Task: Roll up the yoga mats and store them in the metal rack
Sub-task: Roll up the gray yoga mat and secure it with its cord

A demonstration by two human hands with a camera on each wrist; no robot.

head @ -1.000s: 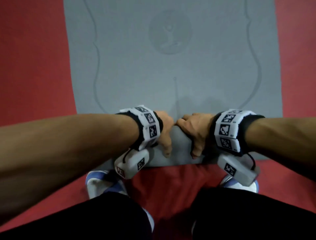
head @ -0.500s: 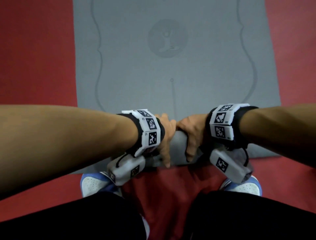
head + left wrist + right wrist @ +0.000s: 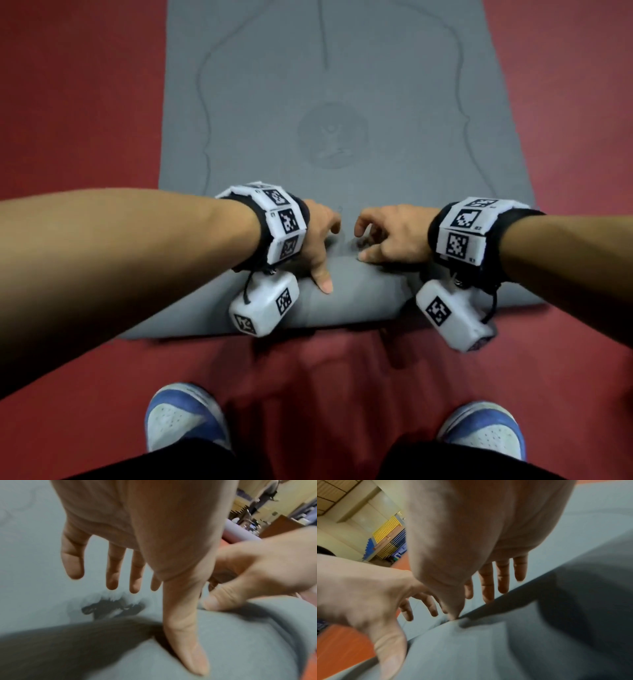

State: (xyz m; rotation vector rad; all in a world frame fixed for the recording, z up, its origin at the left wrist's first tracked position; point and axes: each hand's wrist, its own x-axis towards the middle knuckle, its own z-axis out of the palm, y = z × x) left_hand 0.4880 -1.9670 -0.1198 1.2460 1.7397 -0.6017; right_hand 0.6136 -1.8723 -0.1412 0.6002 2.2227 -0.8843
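Note:
A grey yoga mat (image 3: 342, 85) lies on the red floor, and its near end is wound into a thick roll (image 3: 349, 301). Both hands rest on top of the roll near its middle. My left hand (image 3: 320, 246) presses its thumb on the roll (image 3: 240, 642), while its straight fingers (image 3: 113, 574) reach out over the flat mat. My right hand (image 3: 383, 240) sets its thumb tip on the roll's crest (image 3: 471, 649), with its fingers (image 3: 488, 585) stretched forward. Neither hand grips anything. The metal rack is out of sight.
My two blue and white shoes (image 3: 185, 421) (image 3: 483, 431) stand on the red floor (image 3: 68, 102) just behind the roll. A lilac rolled mat (image 3: 240, 534) and wooden furniture (image 3: 283, 526) lie off to the right. Yellow and blue foam tiles (image 3: 388, 534) lean against a wall.
Both hands gripped the rolled edge with curled fingers; now the fingers are released and stretched forward. The roll has grown thicker and moved up the mat, away from my feet.

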